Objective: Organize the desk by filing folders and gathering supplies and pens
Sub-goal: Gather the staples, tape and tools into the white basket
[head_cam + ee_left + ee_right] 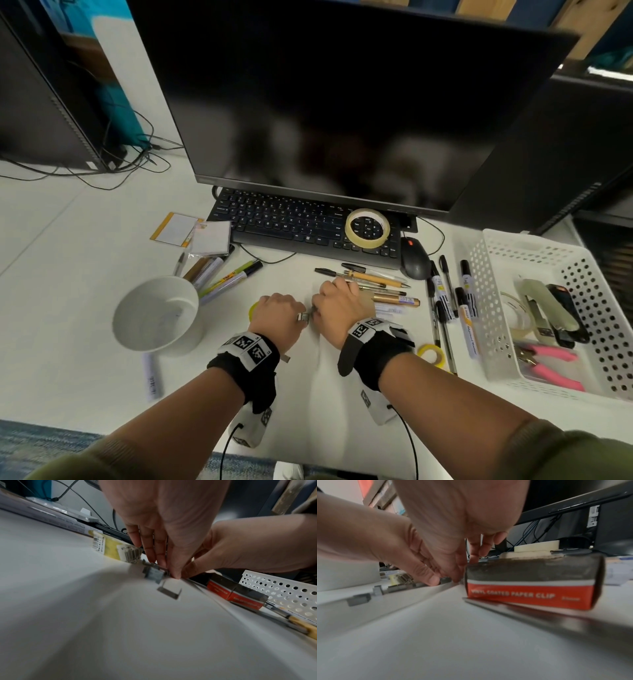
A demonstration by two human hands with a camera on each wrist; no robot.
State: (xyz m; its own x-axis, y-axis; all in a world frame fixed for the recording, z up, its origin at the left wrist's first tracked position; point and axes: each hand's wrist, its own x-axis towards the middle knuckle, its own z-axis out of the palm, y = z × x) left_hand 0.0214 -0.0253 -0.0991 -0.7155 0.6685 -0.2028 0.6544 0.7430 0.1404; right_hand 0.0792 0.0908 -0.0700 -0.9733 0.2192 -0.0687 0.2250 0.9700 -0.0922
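Note:
My two hands meet at the middle of the white desk point(85, 274). My left hand point(301, 315) pinches a short grey staple strip point(154, 574) between thumb and fingers, right at the desk surface. The curled fingertips of my right hand point(317, 310) close on the same strip from the other side. More loose staple pieces point(358, 599) lie on the desk beside them. A red and black paper clip box point(530, 585) lies just right of my right hand. Pens point(376, 281) and markers point(445, 301) lie scattered beyond and to the right.
A white bowl point(156, 313) stands at the left with markers point(222, 277) behind it. At the right, a white perforated basket point(493, 308) holds a stapler, pink pliers and tape. A keyboard point(291, 222), masking tape roll point(367, 228), mouse point(415, 258) and yellow tape point(432, 353) surround my hands.

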